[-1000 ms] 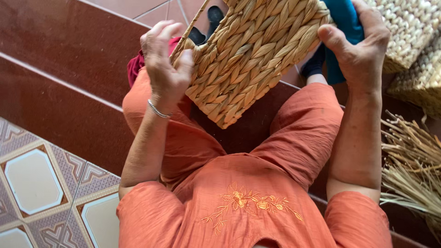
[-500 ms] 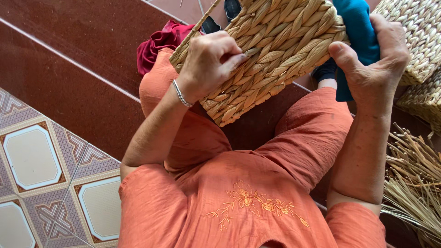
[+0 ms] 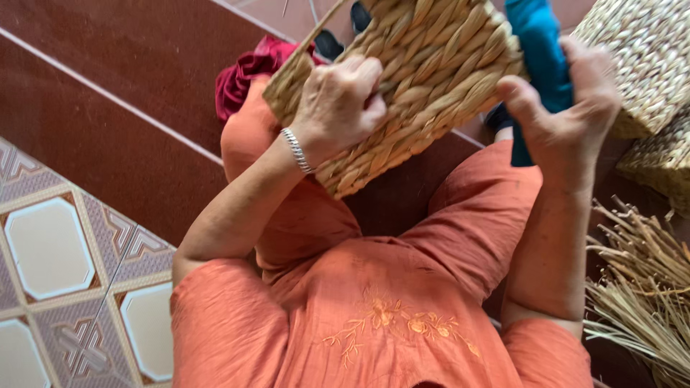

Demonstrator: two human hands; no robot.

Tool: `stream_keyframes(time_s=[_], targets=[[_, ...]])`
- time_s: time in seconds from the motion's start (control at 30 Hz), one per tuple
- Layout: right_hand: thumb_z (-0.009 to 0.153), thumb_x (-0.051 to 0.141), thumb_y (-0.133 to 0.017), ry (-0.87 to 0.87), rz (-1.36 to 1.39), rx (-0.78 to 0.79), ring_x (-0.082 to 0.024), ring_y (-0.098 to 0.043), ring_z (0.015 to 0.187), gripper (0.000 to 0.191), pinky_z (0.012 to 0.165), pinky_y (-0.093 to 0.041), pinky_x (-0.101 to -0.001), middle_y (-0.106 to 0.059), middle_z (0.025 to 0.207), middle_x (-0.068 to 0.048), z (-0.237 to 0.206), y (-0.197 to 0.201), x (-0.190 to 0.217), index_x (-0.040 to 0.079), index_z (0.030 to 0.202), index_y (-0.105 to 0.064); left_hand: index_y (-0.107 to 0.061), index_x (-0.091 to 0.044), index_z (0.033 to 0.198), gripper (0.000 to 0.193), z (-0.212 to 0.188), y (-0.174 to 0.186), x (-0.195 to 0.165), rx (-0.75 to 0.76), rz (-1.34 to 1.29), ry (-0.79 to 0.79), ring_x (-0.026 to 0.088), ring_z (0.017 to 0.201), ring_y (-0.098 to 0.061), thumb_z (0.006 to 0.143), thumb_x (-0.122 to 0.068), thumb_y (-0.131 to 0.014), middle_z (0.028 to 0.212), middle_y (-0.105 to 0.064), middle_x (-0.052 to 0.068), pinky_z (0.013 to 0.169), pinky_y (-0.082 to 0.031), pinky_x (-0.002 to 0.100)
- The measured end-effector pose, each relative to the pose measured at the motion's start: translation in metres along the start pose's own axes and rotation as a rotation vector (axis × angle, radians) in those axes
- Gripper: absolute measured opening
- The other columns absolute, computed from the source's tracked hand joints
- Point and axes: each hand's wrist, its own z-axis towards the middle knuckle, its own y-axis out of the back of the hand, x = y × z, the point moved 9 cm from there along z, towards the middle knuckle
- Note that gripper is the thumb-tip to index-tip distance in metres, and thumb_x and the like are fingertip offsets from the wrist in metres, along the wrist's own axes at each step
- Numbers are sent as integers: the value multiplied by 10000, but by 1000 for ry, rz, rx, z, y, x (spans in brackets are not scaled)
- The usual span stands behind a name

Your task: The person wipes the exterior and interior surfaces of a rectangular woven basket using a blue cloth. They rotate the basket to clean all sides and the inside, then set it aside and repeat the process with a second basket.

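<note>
Woven straw basket [image 3: 424, 79] held up over the knees, tilted, its lower corner reaching down toward the lap of the orange clothes [image 3: 374, 316]. Left hand [image 3: 338, 108] lies flat on the basket's near face, fingers [image 3: 363, 75] curled loosely over the weave, a silver bracelet [image 3: 296, 149] at the wrist. Right hand [image 3: 568, 100] grips the basket's right edge, thumb on the front, other fingers wrapped behind and pressing a blue cloth [image 3: 539, 50] against it. Basket's top edge runs out of view. Tight on the right: more woven baskets [image 3: 647, 65] stand just beside the right hand, and a loose bundle of dry straw stalks [image 3: 640, 302] lies near the right elbow. More open room on the left, where a dark red cloth [image 3: 248, 72] sits beside the left knee. Floor is dark reddish-brown tile [image 3: 108, 108] with pale joints; lower left, patterned tiles [image 3: 50, 251] with pale octagons.
</note>
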Motion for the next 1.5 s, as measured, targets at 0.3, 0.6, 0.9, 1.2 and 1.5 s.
stream_keyframes(time_s=[0.3, 0.6, 0.9, 1.2, 1.5], targets=[[972, 456, -895, 196, -64, -121, -283, -627, 1018, 593, 885, -550, -390, -621, 1124, -134, -36, -8, 95, -6, 1247, -648, -647, -73, 728, 470, 37, 42, 54, -126, -302, 198, 160, 533, -542, 1066, -399, -653, 597, -548, 59, 509, -414, 320], [946, 224, -816, 53, 341, 50, -258, -661, 988, 432, 851, -540, -340, -653, 1086, -120, -89, -52, 44, 19, 1285, -645, -708, -36, 732, 321, 9, 37, 58, 59, -739, 364, 88, 427, -476, 1013, -188, -676, 593, -621, 57, 391, -333, 271], [1106, 320, -686, -399, 613, -329, -78, -584, 1042, 465, 950, -504, -242, -658, 1205, -7, -128, -26, -86, -7, 1423, -591, -632, -43, 724, 258, -28, 20, 78, -284, -1038, 352, 85, 502, -416, 981, -66, -647, 616, -535, -2, 473, -318, 260], [1098, 365, -670, -255, -1, 31, -247, -621, 964, 503, 830, -525, -361, -592, 1102, -140, -110, -46, -50, 14, 1447, -585, -733, -28, 957, 137, -134, -162, 79, -2, -1450, 670, 53, 799, -548, 1023, -118, -653, 870, -660, -39, 746, -426, 216], [771, 310, -770, 335, -279, 265, -307, -596, 891, 592, 679, -494, -427, -614, 1143, -127, -144, -122, 111, 228, 1339, -625, -686, -110, 1049, 263, -167, -183, 116, -88, -1233, 802, 12, 807, -531, 1052, -310, -516, 891, -650, -84, 734, -468, 206]])
